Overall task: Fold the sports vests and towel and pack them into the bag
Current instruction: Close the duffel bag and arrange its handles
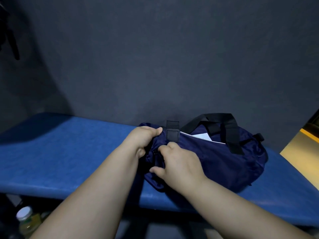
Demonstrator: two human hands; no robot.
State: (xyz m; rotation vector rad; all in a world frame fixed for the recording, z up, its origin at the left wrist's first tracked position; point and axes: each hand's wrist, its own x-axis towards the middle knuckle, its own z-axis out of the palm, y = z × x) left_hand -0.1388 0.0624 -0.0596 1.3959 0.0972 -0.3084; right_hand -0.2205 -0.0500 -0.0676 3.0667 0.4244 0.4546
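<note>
**Soft bag, both hands on its near end**

The navy duffel bag (224, 161) lies on its side on the blue padded bench (69, 144), its mouth gaping along the top. Something white (202, 136) shows inside; I cannot tell whether it is a vest or the towel.

My left hand (145, 135) is curled tight round a bunch of fabric at the bag's left end. My right hand (177, 161) pinches a small black piece (156, 160) just below it. I take that for the zip pull, though my fingers hide most of it.

The cloth is thin and limp, and it crumples wherever I squeeze. I judge the bag light, and it will slide on the bench unless I anchor it. So my left hand must hold the end taut while the right draws along the opening. For lifting, the black webbing handles (222, 116) are the sound place to grip; the shell would only sag.
</note>
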